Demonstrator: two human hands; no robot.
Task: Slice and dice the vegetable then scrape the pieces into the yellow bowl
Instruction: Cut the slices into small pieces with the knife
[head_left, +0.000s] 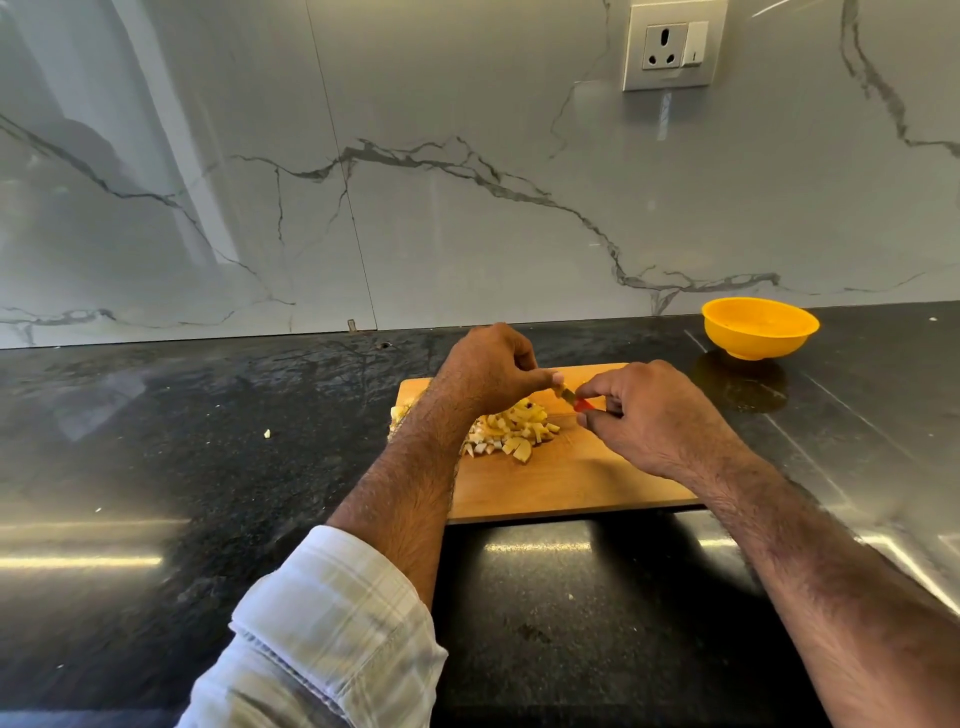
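A pile of pale yellow diced vegetable pieces (511, 432) lies on the wooden cutting board (571, 483). Above the pile, my right hand (649, 415) grips a small knife with a red handle (584, 404), most of it hidden in my fist. My left hand (491, 371) pinches the short blade (567, 394) at its tip with thumb and fingertips; a small bit seems stuck there. The yellow bowl (759, 327) stands to the far right of the board, near the wall, and looks empty.
The board sits on a dark glossy stone counter (208, 467). A stray vegetable bit (267, 433) lies on the counter to the left. A marble backsplash (415, 208) rises behind, with a wall socket (670, 47) at the upper right.
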